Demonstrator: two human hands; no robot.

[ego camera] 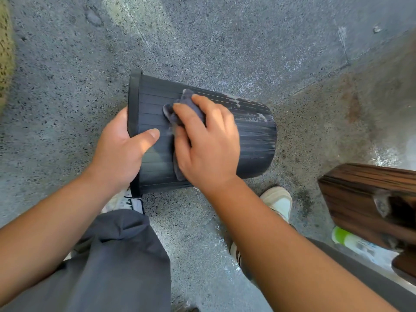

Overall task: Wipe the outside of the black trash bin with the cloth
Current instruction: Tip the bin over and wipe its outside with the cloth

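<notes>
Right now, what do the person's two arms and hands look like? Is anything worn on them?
Both forearms are bare up to the frame edge: no sleeves show. The left hand and the right hand have no gloves, and I see no rings, watch or bracelet on either. The nails are short and unpainted. Below the arms, dark grey trousers and pale sneakers show.

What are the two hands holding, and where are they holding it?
The left hand grips the ribbed black plastic trash bin at its rim. The right hand presses a dark grey cloth flat against the bin's side.
</notes>
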